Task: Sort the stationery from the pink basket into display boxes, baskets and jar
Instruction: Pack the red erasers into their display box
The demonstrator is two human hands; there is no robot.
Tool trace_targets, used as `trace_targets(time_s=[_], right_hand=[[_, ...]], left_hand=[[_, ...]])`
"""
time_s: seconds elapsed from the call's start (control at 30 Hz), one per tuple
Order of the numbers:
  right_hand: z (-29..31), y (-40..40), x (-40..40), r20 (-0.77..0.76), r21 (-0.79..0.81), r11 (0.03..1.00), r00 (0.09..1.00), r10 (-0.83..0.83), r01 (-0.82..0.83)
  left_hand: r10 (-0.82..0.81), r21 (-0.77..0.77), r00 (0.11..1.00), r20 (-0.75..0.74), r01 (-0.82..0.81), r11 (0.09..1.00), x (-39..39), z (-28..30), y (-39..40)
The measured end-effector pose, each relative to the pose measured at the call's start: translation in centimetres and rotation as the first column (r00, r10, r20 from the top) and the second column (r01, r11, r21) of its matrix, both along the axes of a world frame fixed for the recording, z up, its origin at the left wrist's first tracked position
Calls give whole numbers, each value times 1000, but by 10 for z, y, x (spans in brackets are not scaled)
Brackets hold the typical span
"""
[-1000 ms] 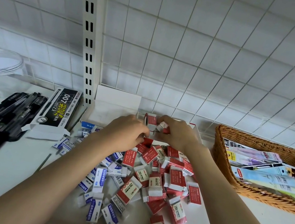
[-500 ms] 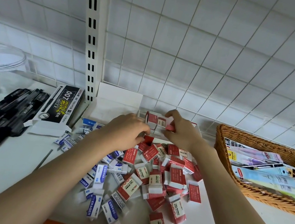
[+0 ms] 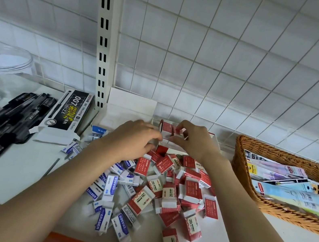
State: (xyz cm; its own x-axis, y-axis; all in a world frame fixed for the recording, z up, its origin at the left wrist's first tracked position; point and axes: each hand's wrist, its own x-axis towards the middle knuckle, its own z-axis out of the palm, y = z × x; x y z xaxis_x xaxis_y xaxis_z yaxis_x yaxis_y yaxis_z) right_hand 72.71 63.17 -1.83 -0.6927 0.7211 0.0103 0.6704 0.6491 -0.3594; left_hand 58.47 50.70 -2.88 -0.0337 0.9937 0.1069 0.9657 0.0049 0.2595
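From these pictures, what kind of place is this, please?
Probably a stationery shop's display shelf. A white wire grid panel and slotted shelf upright stand behind the counter, a heap of boxed erasers lies loose, and a wicker basket holds packaged goods.

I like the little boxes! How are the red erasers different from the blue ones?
The red erasers have red sleeves marked 2B; the blue erasers have white and blue sleeves reading ERASER. The red ones lie on the right of the heap, the blue ones on the left. Both are small wrapped blocks loose on the white shelf.
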Motion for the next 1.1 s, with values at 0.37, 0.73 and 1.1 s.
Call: trace_targets(time_s=[0.37, 0.73, 1.1], right_hand=[[-2, 3, 2, 71, 64, 997, 996, 47, -51], [-13, 10, -5, 73, -68, 996, 995, 68, -63], [-14, 10, -11, -36, -55, 996, 997, -66, 64]], left_hand=[[-10, -21, 996, -91, 8, 1000, 6, -9, 7], [-4, -7, 998, -62, 4, 1000, 6, -9, 5], [23, 31, 999, -33, -22, 999, 6, -9, 3]])
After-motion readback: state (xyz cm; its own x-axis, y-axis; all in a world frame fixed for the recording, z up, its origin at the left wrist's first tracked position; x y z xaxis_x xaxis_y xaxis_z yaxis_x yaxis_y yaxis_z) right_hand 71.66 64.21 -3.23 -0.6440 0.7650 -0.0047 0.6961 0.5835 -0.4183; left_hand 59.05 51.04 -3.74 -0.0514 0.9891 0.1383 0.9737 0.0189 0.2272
